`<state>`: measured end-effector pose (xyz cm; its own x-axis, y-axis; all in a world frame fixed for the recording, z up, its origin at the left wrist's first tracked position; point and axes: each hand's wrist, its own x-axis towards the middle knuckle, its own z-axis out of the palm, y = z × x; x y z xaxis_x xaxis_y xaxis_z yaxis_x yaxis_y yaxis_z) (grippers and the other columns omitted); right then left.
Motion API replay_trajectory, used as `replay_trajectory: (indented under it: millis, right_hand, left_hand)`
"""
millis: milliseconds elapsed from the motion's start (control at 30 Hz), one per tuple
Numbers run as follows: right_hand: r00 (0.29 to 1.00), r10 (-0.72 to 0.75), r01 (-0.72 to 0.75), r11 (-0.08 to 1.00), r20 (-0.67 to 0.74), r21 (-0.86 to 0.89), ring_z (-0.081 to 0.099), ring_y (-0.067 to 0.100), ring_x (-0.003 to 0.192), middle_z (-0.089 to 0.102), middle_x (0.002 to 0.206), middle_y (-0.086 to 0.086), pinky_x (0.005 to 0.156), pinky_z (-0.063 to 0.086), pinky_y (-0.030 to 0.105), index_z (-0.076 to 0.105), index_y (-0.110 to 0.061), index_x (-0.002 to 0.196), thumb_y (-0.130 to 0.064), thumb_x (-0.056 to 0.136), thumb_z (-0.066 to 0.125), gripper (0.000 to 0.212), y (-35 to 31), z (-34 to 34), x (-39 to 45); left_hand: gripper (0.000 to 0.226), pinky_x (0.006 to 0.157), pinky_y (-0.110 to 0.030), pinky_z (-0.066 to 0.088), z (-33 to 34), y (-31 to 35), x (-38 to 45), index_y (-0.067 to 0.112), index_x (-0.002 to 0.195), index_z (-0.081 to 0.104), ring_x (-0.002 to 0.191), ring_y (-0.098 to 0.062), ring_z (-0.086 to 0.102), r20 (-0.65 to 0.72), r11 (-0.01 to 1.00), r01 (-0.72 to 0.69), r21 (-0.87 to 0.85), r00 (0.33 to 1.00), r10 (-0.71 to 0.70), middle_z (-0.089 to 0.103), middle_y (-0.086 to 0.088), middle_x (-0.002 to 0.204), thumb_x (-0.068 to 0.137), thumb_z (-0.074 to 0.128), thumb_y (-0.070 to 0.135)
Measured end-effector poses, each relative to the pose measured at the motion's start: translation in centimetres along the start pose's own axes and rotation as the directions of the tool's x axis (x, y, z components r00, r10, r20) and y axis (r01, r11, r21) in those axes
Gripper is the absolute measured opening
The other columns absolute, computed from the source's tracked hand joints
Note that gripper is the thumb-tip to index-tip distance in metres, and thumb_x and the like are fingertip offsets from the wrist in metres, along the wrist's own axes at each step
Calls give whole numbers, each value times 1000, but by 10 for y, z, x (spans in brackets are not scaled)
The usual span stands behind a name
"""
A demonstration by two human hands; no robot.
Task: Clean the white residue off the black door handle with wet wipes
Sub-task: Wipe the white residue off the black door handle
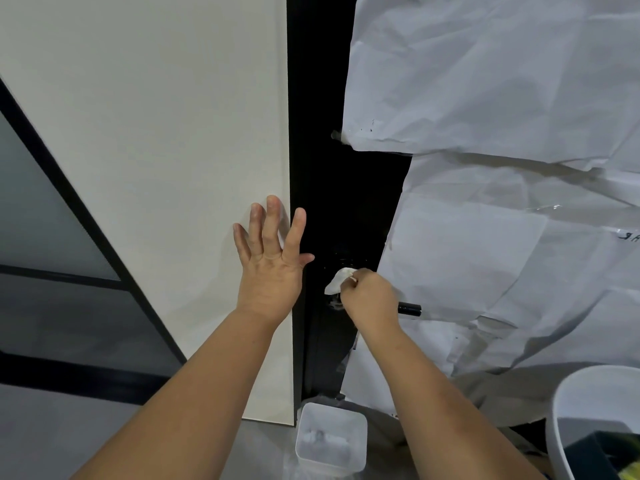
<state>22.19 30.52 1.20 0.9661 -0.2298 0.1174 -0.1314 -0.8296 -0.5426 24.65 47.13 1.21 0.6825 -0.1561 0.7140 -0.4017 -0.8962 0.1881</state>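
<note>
My right hand [369, 295] pinches a crumpled white wet wipe [337, 280] against the black door [332, 209], right at the root of the black door handle [409, 309]. Only the handle's free end sticks out to the right of my knuckles; the rest is hidden behind the hand. White specks show on the black surface just below the wipe. My left hand [272, 254] lies flat with spread, straight fingers on the white wall panel [156, 150], its thumb reaching over the door's black edge.
Crinkled white protective sheeting [502, 168] covers most of the door to the right. On the floor below stand a small white square bin [330, 439] and, at the lower right, a large white bucket [568, 403]. A dark-framed glass panel [45, 237] sits left.
</note>
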Motion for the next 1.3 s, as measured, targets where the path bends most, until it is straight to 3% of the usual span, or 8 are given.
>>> replay_trajectory:
  millis: [200,333,533,667,800,967,1167,1300]
  right_hand:
    - [978,129,-119,990,162,-73,49,16,55,52,57,-2,63,36,30,48,-17,67,-25,91,43,26,-6,-11,10]
    - [995,-71,66,995,-72,-71,49,20,59,52,61,0,55,31,26,53,-14,71,-15,86,50,15,-1,0,-4]
    - [963,-235,230,972,-131,-50,51,22,57,50,72,4,52,40,28,62,-3,75,-2,82,53,12,7,6,-3]
    - [938,-330,323,943,-102,-74,56,21,64,57,80,10,61,53,31,66,0,86,-1,82,57,9,7,7,-1]
    - [914,-401,380,898,-55,-223,41,15,65,45,75,6,61,38,22,64,-2,85,-1,78,60,8,2,10,4]
    - [891,-453,433,870,-32,-236,47,17,64,60,82,9,58,36,20,69,-3,80,5,64,70,18,4,2,-6]
    - [914,-401,401,880,55,-253,56,27,79,60,96,13,64,37,23,70,2,93,7,67,68,27,-5,-2,5]
    - [879,-468,477,848,93,-230,56,22,76,59,88,9,68,45,25,69,-6,85,0,75,65,12,1,-7,1]
  left_hand:
    - [71,112,-68,2,1,0,-1,24,152,-15,145,-41,-13,-3,1000,9,-9,1000,-9,-31,-8,155,100,33,32]
    - [73,112,-68,0,2,0,-1,26,152,-16,145,-39,-16,-13,1000,-2,-15,1000,2,-32,-7,155,99,34,31]
    - [74,113,-67,-1,3,1,-1,26,152,-15,145,-39,-15,-24,1000,4,-14,1000,-4,-33,-6,155,99,36,31]
    - [74,113,-66,-1,2,1,-1,26,152,-15,145,-38,-16,-7,1000,5,9,1000,-5,-33,-6,155,98,36,32]
    - [76,113,-66,0,0,2,-1,27,152,-16,145,-38,-15,3,1000,13,24,1000,-13,-24,-10,157,98,37,34]
    - [87,114,-66,1,-1,4,-1,29,152,-16,146,-37,-13,-22,999,22,43,1000,-21,-31,-4,156,96,51,28]
    - [87,112,-68,6,-6,8,0,29,152,-14,145,-42,-6,10,996,34,82,999,-35,-6,-14,158,95,52,29]
    - [86,113,-66,8,-8,10,1,27,153,-2,145,-41,0,-20,994,39,106,999,-38,-1,-15,157,92,59,26]
